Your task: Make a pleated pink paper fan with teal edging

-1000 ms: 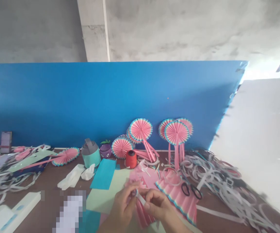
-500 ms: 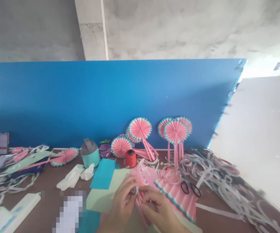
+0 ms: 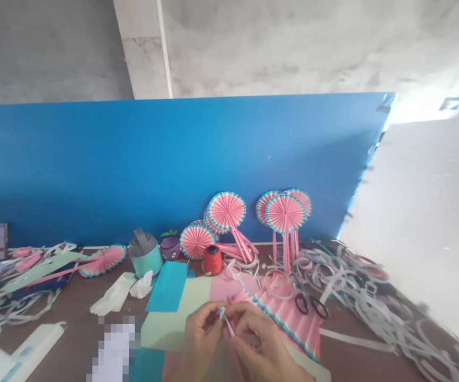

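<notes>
Close together at the lower middle, my left hand (image 3: 202, 334) and my right hand (image 3: 259, 339) both pinch a folded pink paper (image 3: 234, 363). Its blue-and-white edge (image 3: 222, 312) shows between the fingertips, and a thin white sliver (image 3: 228, 326) sticks out there. Most of the folded paper is hidden by the fingers. Right of my hands lies a pleated pink paper sheet (image 3: 293, 318) with a blue-edged border. Black-handled scissors (image 3: 311, 306) rest across it. Under my hands are pale green sheets (image 3: 161, 331).
Round pink paper fans (image 3: 227, 211) lean against the blue partition (image 3: 134, 159). Before them stand a red thread spool (image 3: 212, 261), a purple pot (image 3: 170, 248) and a teal cup (image 3: 146, 260). White strips (image 3: 364, 297) pile at right. A power strip (image 3: 34, 350) lies lower left.
My right hand's fingers have curled in closer to the left ones at the paper's edge. The white sliver now shows between them. The whole view has shifted slightly.
</notes>
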{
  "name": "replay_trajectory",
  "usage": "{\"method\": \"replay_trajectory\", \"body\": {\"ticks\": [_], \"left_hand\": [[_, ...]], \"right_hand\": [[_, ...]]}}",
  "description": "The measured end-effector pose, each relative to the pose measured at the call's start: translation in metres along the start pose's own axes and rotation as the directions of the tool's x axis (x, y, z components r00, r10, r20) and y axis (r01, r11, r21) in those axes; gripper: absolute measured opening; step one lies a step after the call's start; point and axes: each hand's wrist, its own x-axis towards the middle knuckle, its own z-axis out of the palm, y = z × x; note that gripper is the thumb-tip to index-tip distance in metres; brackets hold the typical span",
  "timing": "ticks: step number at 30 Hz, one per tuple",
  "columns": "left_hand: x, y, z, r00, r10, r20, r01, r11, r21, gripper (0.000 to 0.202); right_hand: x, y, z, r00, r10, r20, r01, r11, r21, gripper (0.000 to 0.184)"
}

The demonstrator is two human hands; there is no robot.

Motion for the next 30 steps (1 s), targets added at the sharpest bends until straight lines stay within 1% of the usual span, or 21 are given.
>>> {"method": "replay_trajectory", "body": {"ticks": [8,14,19,22,24,26,28,30], "left_hand": [[0.002,-0.007,0.0,0.999,-0.046,0.016,0.047,0.997,-0.059,0.023],[0.002,-0.003,0.002,0.994,-0.111,0.024,0.113,0.986,-0.122,0.023],[0.003,0.0,0.003,0.99,-0.14,-0.006,0.138,0.981,-0.133,0.018],[0.005,0.002,0.002,0.984,-0.179,-0.021,0.172,0.966,-0.19,0.016],[0.008,0.003,0.0,0.978,-0.206,-0.025,0.194,0.95,-0.246,0.018],[0.01,0.003,-0.002,0.976,-0.218,-0.027,0.202,0.939,-0.279,0.022],[0.011,0.003,-0.003,0.972,-0.232,-0.034,0.214,0.937,-0.277,0.024],[0.011,0.004,-0.004,0.966,-0.256,-0.042,0.234,0.93,-0.282,0.024]], "right_hand": [[0.001,-0.001,-0.004,1.0,-0.003,0.024,0.003,1.0,0.018,0.014],[0.001,0.001,-0.005,0.998,-0.011,0.061,0.013,0.999,-0.031,0.012],[-0.001,0.005,-0.007,0.996,-0.018,0.092,0.024,0.998,-0.063,0.013],[-0.003,0.004,-0.006,0.989,-0.036,0.146,0.051,0.994,-0.095,0.016],[-0.004,0.003,-0.004,0.976,-0.066,0.208,0.091,0.989,-0.113,0.015],[-0.005,0.001,-0.003,0.965,-0.089,0.245,0.124,0.983,-0.132,0.014],[-0.004,0.002,-0.003,0.966,-0.11,0.235,0.145,0.98,-0.138,0.015],[-0.004,0.005,-0.004,0.973,-0.135,0.186,0.163,0.976,-0.146,0.013]]}}
